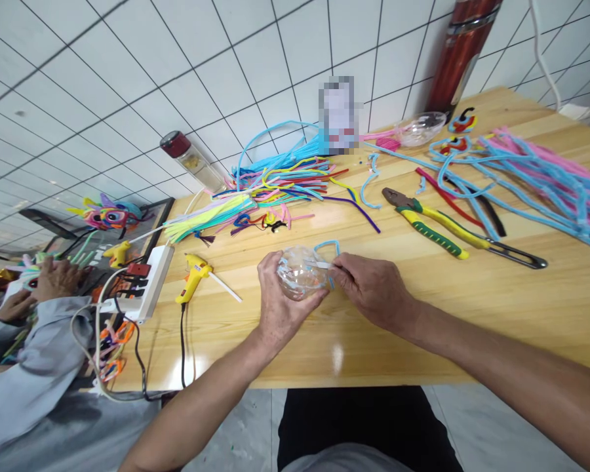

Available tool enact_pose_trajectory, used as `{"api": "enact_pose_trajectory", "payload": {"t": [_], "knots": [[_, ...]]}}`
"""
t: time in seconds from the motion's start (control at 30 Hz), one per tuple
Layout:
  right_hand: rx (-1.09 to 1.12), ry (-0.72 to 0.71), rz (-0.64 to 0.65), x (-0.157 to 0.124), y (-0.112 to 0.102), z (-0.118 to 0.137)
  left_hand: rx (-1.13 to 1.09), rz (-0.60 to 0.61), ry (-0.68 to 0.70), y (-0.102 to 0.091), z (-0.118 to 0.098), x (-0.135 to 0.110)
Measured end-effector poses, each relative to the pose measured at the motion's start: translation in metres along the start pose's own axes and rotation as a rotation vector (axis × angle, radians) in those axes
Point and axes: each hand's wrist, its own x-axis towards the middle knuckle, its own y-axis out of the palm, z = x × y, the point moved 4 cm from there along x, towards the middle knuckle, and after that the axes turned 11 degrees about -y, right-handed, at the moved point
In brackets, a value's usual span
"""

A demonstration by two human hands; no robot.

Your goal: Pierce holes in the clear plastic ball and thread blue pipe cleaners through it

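My left hand (285,301) is wrapped round a clear plastic ball (301,278), which has bits of blue and white on or inside it. From the right, my right hand (373,282) pinches a thin whitish strip (321,265) whose end meets the ball's side. What exactly the strip is cannot be made out. A bent piece of light-blue pipe cleaner (328,243) shows just behind the strip, between the ball and my right fingers. Both hands are held over the near middle of the wooden table (373,357).
A yellow glue gun (193,278) and a white power strip (152,282) with trailing cables lie left. Pliers (427,226) lie right, near pink and blue pipe cleaners (545,177). More pipe cleaners (285,174) line the back. A co-worker's hands (54,282) are at far left.
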Motion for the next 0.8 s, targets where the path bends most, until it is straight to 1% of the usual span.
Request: {"api": "enact_pose_trajectory", "payload": {"t": [0.13,0.43,0.67,0.8], "knots": [[-0.011,-0.006,0.010,0.0014,0.0006,0.0010,0.001,-0.009,0.022,0.0000,-0.0011,0.0001],[-0.051,-0.030,0.013,0.0002,-0.0012,-0.0010,-0.011,-0.004,0.002,-0.0001,-0.0024,-0.0002],[-0.030,-0.038,-0.001,-0.0036,-0.0004,-0.0051,-0.004,0.004,-0.013,-0.0002,-0.0023,0.0003],[0.009,-0.029,0.003,-0.0010,0.0014,-0.0050,0.011,-0.006,0.032,0.0000,-0.0029,-0.0007]]}}
